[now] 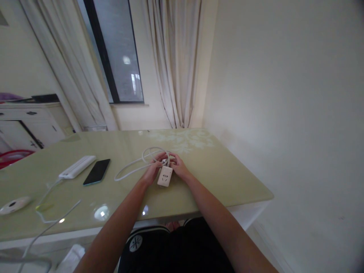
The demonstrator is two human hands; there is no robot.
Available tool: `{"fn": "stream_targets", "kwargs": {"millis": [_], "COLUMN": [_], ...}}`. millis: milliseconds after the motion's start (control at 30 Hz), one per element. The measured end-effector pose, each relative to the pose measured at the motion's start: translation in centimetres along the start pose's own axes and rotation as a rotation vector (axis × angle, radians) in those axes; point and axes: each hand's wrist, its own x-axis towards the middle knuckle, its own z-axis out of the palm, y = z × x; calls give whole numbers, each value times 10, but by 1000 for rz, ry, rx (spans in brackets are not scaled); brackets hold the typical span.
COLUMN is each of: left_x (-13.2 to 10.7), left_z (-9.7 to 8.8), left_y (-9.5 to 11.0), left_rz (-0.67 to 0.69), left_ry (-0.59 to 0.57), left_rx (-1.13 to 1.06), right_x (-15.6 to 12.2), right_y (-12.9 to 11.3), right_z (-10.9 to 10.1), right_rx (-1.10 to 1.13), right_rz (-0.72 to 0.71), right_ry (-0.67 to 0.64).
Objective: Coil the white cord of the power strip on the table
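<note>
Both hands are together over the middle of the table, around a coiled white power cord (129,177). At the near end of the cord hangs a white socket block (165,176) with its outlet holes facing me. My left hand (154,167) has its fingers closed round the cord just behind the block. On the other side, my right hand (178,165) curls its fingers at the same bundle of cord. Loops of the cord spread leftward from my hands. A small white piece, perhaps the plug, shows between the fingers, partly hidden.
Left of my hands lie a black phone (97,171) and a white power bank (77,167) with a white cable. A white oval device (14,205) sits at the far left. A glossy pale-green table (227,182) meets the wall on the right. Curtains hang behind.
</note>
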Motion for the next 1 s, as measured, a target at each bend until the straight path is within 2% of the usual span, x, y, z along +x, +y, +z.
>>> {"fn": "stream_targets", "kwargs": {"millis": [67, 167, 233, 367, 467, 600, 733, 833, 1000], "left_x": [0, -2, -4, -5, -3, 3, 7, 8, 7], "left_z": [1, 3, 6, 10, 10, 6, 1, 0, -4], "left_y": [0, 0, 1, 1, 0, 0, 2, 3, 2], "left_rz": [-13, -57, -92, -121, -106, -42, 7, 16, -38], "left_ry": [38, 84, 80, 92, 145, 276, 347, 341, 271], "left_rx": [11, 34, 22, -23, -63, -154, -259, -289, -214], "right_x": [-1, -2, -3, -4, -2, 2, 7, 10, 10], "right_y": [-7, -15, -19, -20, -17, -8, 3, 9, 13], "right_z": [1, -1, -2, -3, -2, -2, -4, -8, -10], "right_rx": [15, 67, 143, 245, 179, 22, -122, -199, -251], "right_rz": [-15, 79, 133, 132, 108, 50, -28, -23, 0], "right_ry": [0, 31, 67, 122, 187, 213, 309, 306, 280]}}
